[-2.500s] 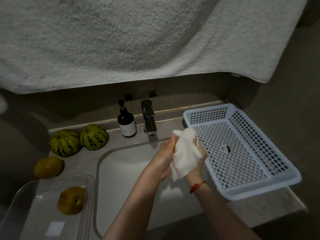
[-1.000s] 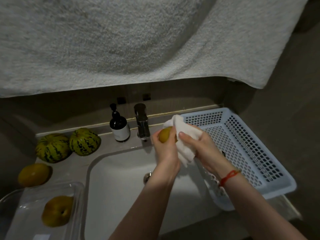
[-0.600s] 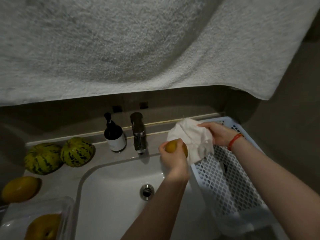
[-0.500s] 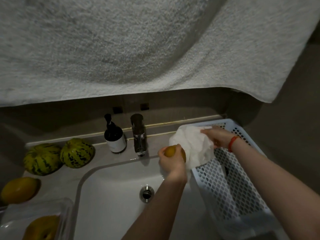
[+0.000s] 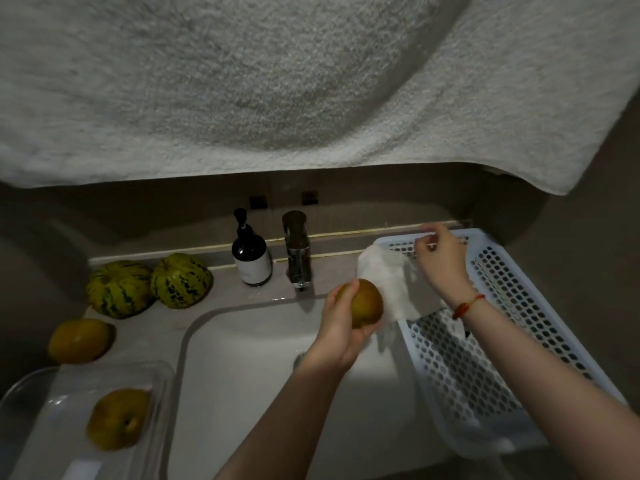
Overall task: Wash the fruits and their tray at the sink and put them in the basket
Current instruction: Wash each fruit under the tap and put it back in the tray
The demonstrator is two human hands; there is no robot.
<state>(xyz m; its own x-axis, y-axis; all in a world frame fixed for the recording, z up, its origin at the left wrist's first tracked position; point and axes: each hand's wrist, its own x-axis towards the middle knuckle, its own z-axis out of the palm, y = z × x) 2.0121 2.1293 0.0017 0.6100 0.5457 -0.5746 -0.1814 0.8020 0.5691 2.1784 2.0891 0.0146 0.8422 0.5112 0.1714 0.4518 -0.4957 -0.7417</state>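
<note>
One towel [image 5: 277,81] overhead, one sink [image 5: 249,368], one basket [image 5: 512,306] right, one tray [image 5: 162,386] holding one fruit [image 5: 117,422], two melons [image 5: 147,284]; left hand [image 5: 341,327] grips one fruit [image 5: 365,303], right hand [image 5: 441,261] pinches a cloth [image 5: 388,278].

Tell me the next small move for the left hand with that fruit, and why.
Probably carry the brown fruit right and set it in the basket: the left hand grips it uncovered over the sink, the right hand pinches the white cloth aside.

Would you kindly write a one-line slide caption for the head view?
Left hand holds a brownish fruit over the sink; right hand lifts a white cloth beside the basket.
</note>
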